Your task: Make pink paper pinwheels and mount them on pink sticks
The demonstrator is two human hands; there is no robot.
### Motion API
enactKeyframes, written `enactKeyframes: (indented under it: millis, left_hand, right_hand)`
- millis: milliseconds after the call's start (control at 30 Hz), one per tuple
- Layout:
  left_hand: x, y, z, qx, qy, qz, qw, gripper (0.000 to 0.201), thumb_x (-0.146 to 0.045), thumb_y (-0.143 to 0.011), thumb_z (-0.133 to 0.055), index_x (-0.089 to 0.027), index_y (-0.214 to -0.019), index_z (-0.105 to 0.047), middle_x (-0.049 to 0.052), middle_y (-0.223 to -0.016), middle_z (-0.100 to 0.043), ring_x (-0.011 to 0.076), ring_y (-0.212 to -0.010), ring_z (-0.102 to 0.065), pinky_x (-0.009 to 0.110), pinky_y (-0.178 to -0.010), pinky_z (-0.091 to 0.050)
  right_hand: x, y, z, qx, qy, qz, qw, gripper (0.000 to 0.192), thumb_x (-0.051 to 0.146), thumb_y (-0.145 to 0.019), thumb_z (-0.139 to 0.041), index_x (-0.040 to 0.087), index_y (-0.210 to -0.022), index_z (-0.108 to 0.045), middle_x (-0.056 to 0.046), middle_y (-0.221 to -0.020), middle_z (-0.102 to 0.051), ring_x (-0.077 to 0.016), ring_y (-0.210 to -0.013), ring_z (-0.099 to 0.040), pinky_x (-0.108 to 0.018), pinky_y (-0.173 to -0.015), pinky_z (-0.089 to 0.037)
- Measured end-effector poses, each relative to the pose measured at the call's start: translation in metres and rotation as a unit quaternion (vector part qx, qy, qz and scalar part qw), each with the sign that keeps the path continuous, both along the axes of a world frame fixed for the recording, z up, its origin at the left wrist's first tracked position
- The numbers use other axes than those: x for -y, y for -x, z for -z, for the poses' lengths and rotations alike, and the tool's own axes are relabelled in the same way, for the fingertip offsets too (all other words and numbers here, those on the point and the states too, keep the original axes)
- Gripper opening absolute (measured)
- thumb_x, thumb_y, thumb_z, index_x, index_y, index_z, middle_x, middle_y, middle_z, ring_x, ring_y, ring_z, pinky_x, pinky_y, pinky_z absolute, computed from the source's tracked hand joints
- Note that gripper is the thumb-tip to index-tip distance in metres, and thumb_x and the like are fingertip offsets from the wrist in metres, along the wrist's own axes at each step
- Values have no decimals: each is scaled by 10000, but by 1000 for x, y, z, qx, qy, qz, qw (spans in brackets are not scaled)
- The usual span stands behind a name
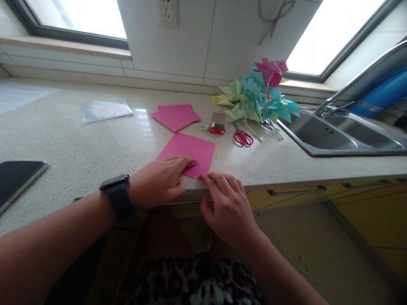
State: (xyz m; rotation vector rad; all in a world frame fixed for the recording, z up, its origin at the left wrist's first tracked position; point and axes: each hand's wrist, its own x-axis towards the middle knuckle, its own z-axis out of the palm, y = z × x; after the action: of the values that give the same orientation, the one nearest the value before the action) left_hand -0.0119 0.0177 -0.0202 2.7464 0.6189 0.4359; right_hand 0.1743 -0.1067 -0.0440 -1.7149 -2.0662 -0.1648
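Right at the front edge of the speckled countertop (79,148) lies a pink paper square (190,152), turned so one corner points toward the person. The left hand (159,180), with a black smartwatch (118,195) on its wrist, lies flat and open on the near left part of the pink paper square, fingers stretched out and pressing down, gripping nothing. The right hand (227,205) rests at the near corner of the pink paper square, fingers loosely curled with the tips on the paper's edge at the counter lip; whether it pinches the corner cannot be told.

Just behind the pink paper square sits a small stack of pink sheets (175,115). Behind and to the right of it are a roll of tape (203,126), a small red box (218,123), red-handled scissors (243,137) and a heap of paper pinwheels (257,99). Farther right of it is a steel sink (337,133). Well to the left of it lie a clear plastic sleeve (106,109) and a dark tablet (17,178).
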Motion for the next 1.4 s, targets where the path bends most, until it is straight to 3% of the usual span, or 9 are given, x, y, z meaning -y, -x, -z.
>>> enactKeyframes:
  millis: [333,867,1400]
  left_hand:
    - [1,1,-1,-6,-1,-1,1000,535,-154,-843,-559,-88,-1369,-491,173,-1323,-631,284,-1233,-594,444,-1079,-452]
    - [0,0,-2,-14,-5,1,1000,527,-168,-850,-560,-113,-1368,-483,166,-1324,-632,284,-1237,-592,448,-1084,-447]
    - [2,-1,-5,-12,2,0,1000,488,-152,-838,-539,-108,-1321,-484,177,-1287,-639,293,-1225,-594,454,-1067,-451]
  right_hand:
    - [3,-3,0,-35,-16,-13,999,371,162,-920,-523,111,-1263,-654,-105,-1229,-676,-284,-1134,-558,-473,-1023,-450]
    - [3,3,-1,22,2,19,1000,432,186,-932,-524,137,-1353,-606,-92,-1311,-646,-289,-1144,-523,-483,-992,-424]
    - [-8,10,0,66,34,39,996,618,286,-887,-569,157,-1483,-470,-95,-1488,-510,-336,-1176,-444,-523,-987,-346]
